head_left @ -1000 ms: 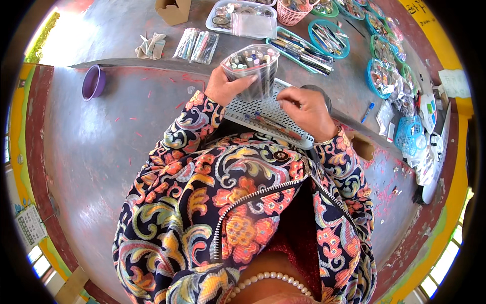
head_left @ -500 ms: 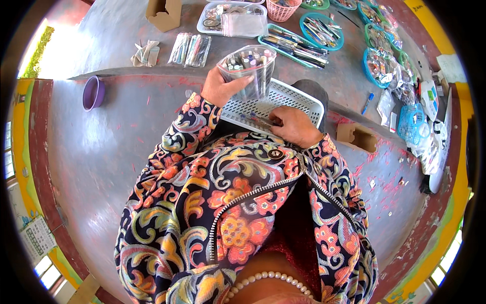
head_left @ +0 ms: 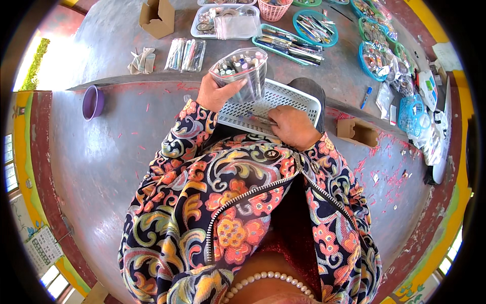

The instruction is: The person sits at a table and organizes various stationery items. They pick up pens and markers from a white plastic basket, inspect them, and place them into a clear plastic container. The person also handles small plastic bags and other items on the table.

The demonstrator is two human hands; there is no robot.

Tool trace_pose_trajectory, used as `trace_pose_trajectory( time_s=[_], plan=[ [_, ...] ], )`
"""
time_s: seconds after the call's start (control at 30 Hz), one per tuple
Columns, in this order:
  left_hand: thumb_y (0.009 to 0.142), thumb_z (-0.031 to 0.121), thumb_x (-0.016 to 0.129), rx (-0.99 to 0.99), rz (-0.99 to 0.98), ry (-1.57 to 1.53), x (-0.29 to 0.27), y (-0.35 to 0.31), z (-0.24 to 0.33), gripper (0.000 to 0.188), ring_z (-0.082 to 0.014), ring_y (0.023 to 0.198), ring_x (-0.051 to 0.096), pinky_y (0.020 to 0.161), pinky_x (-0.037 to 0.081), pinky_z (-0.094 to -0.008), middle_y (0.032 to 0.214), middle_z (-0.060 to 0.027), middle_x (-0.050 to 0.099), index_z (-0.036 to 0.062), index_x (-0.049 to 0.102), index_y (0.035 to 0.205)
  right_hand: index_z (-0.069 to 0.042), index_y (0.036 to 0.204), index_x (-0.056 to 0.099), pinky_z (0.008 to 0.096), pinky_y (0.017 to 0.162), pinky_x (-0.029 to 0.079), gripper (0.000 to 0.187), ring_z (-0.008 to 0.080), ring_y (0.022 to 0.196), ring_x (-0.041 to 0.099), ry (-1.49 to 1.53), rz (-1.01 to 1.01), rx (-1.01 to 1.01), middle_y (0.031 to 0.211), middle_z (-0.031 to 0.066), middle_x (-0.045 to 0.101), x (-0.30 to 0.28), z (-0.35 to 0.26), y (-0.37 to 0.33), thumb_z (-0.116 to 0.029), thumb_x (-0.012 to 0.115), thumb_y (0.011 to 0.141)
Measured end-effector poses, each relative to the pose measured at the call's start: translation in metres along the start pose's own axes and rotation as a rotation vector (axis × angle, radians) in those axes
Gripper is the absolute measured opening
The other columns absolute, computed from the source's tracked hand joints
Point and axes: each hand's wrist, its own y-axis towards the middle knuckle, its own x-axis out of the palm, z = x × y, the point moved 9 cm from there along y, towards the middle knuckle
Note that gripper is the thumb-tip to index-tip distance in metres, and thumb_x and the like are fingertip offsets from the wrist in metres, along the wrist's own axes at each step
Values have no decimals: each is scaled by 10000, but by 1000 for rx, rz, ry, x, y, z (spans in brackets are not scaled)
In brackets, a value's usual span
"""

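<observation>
My left hand (head_left: pixel 216 93) is wrapped round a clear zip bag (head_left: pixel 255 90) packed with upright pens, whose ends show at its open top. A white perforated basket (head_left: pixel 291 96) rests on my lap, below and to the right of the bag. Inside the near side of the basket my right hand (head_left: pixel 295 126) is closed on a few slim pens (head_left: pixel 257 119). Their ends stick out leftward from the fingers; the rest is hidden by the hand.
On the raised ledge ahead lie packed pen bags (head_left: pixel 185 54), a teal tray of pens (head_left: pixel 288 44), a round blue basket of pens (head_left: pixel 315 29), a white tray (head_left: pixel 202 30) and a cardboard box (head_left: pixel 157 19). A purple bowl (head_left: pixel 93 103) stands left; another carton (head_left: pixel 357 133) sits right.
The view has shifted slightly. My left hand still holds the bag of pens, now a little lower and further left. The pens in my right hand have tilted slightly.
</observation>
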Motion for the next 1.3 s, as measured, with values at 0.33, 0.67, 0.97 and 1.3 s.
trace_pose_trajectory(
  time_s=[0.33, 0.67, 0.97, 1.3],
  plan=[
    [810, 33, 667, -3, 29, -29, -3, -2, -2, 351, -97, 911, 582, 824, 466, -265, 1034, -56, 653, -38, 574, 1141, -18, 924, 595, 297, 680, 495, 131, 220, 755, 626, 954, 161, 205, 818, 108, 639, -36, 39, -12, -56, 615, 800],
    [814, 31, 665, -14, 57, 10, -8, -2, -8, 311, -82, 868, 580, 760, 475, -240, 999, -47, 653, -32, 593, 1110, -49, 1288, 363, 248, 665, 549, 496, 206, 818, 642, 1981, 706, 326, 899, 139, 621, -33, 98, -35, 15, 602, 858],
    [814, 24, 658, -9, 67, 17, -11, -1, -13, 301, -89, 851, 585, 751, 473, -240, 993, -49, 653, -30, 594, 1103, -72, 1268, 384, 271, 684, 552, 470, 232, 822, 644, 2023, 800, 369, 880, 156, 624, -27, 110, -40, 38, 588, 858],
    [804, -5, 671, -13, 49, -134, -5, -4, -10, 366, -111, 934, 596, 842, 472, -261, 1057, -73, 649, -46, 562, 1151, -101, 1273, 387, 300, 713, 545, 492, 246, 810, 648, 1853, 832, 294, 888, 153, 639, -55, 99, -40, 37, 588, 846]
  ],
)
